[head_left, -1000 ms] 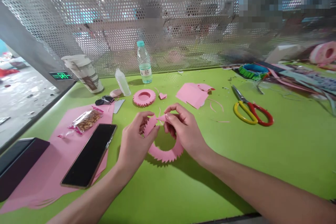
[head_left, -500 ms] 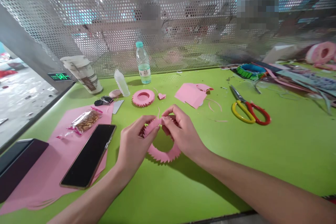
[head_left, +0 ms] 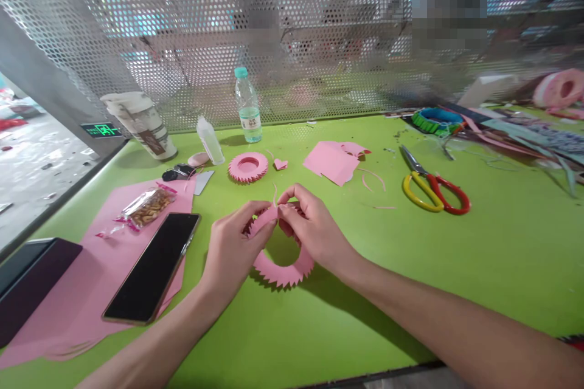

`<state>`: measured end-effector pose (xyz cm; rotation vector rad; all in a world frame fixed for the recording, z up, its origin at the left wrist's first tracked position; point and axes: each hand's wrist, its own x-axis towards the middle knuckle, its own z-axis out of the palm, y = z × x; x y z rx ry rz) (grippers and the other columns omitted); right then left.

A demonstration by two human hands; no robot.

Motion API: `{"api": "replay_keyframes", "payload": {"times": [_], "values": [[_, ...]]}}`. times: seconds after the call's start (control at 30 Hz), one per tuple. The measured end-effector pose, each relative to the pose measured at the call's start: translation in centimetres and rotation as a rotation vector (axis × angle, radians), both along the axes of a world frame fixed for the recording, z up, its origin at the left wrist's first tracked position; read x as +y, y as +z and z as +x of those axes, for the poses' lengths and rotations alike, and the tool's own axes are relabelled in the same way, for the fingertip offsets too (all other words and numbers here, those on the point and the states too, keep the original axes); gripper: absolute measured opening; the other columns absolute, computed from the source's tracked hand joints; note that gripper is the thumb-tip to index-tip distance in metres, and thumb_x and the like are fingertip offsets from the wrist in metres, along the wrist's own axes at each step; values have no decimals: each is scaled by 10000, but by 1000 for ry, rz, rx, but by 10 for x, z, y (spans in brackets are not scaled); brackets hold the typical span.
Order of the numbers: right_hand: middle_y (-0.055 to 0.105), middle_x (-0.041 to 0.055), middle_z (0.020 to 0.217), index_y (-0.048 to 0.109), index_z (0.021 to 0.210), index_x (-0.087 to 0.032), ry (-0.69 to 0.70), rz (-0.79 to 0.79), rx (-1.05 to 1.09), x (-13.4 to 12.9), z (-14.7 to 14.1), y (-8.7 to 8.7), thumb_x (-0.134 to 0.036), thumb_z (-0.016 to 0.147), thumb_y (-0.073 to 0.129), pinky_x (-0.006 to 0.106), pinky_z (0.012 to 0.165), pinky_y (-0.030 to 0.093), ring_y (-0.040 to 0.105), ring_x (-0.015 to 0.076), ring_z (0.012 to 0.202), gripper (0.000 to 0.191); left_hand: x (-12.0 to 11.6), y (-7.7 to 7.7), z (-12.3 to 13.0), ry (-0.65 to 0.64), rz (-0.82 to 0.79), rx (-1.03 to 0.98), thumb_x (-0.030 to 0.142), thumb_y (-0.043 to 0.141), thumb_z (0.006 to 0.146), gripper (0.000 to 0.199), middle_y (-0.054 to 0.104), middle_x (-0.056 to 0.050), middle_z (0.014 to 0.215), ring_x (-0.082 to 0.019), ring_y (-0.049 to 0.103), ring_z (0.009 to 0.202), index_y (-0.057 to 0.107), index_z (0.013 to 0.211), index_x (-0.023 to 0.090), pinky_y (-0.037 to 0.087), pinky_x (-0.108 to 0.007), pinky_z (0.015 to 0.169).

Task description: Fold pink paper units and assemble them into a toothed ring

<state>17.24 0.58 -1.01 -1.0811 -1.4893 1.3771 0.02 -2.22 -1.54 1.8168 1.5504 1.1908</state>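
Note:
A pink paper ring (head_left: 285, 275) with a zigzag outer edge is held between my two hands, above the green table. My left hand (head_left: 237, 243) pinches its upper left side between thumb and fingers. With thumb and fingertips closed, my right hand (head_left: 310, 228) grips the ring's top right part. My fingers hide much of the upper ring. A thin pink paper strip (head_left: 275, 194) sticks up behind the fingertips. Beyond the hands lie a smaller pink paper disc (head_left: 247, 167) with a toothed edge and a folded pink paper heart (head_left: 280, 164).
Scissors (head_left: 429, 188) with yellow and red handles lie right. Pink paper (head_left: 331, 162) lies behind my hands. At left are a phone (head_left: 152, 267), a snack packet (head_left: 148, 208), a paper cup (head_left: 139, 126) and a squeeze bottle (head_left: 210, 141). A water bottle (head_left: 249, 109) stands near the mesh panel (head_left: 196, 61).
Both hands keep their grip on the ring, and the fingertips have shifted only slightly. The ring's lower edge tilts a little more toward me. The whole view has moved slightly.

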Motion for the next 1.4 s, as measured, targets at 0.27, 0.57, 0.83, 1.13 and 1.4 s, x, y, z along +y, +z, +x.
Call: {"api": "replay_keyframes", "payload": {"times": [0.27, 0.57, 0.83, 1.13, 1.4], "values": [[567, -84, 662, 586, 1034, -237, -98, -62, 222, -5, -7, 2, -341, 1040, 603, 246, 567, 412, 515, 115, 599, 106, -1, 7, 11, -36, -278, -566, 395, 790, 905, 471, 757, -13, 860, -164, 670, 641, 701, 1341, 242, 551, -268, 630], [583, -52, 676, 569, 858, -232, -59, -175, 365, -8, -12, -5, -429, 1054, 596, 277, 636, 423, 510, 132, 625, 279, -2, 5, 15, -68, -331, -928, 391, 830, 913, 450, 641, 40, 660, -78, 542, 537, 719, 1295, 183, 465, -164, 534], [600, -29, 685, 622, 852, -224, -147, -449, 565, -5, -17, -5, -417, 1034, 592, 282, 622, 438, 501, 146, 589, 267, 1, 4, 10, -30, -310, -889, 364, 832, 909, 358, 649, 45, 636, -68, 538, 492, 759, 1211, 186, 437, -150, 476], [485, -25, 546, 570, 668, -197, 79, -625, 663, -3, -12, -1, -401, 1076, 507, 256, 514, 391, 383, 124, 482, 460, 3, 7, 4, -38, -278, -657, 332, 776, 941, 264, 674, 30, 666, -96, 568, 535, 748, 1161, 188, 470, -183, 527], [388, -34, 496, 507, 566, -194, 160, -719, 733, 3, -13, -3, -309, 1090, 378, 234, 469, 328, 293, 108, 453, 552, 3, 7, 5, -56, -270, -615, 335, 755, 948, 227, 653, 34, 641, -99, 567, 530, 758, 1117, 183, 467, -183, 521]]}}
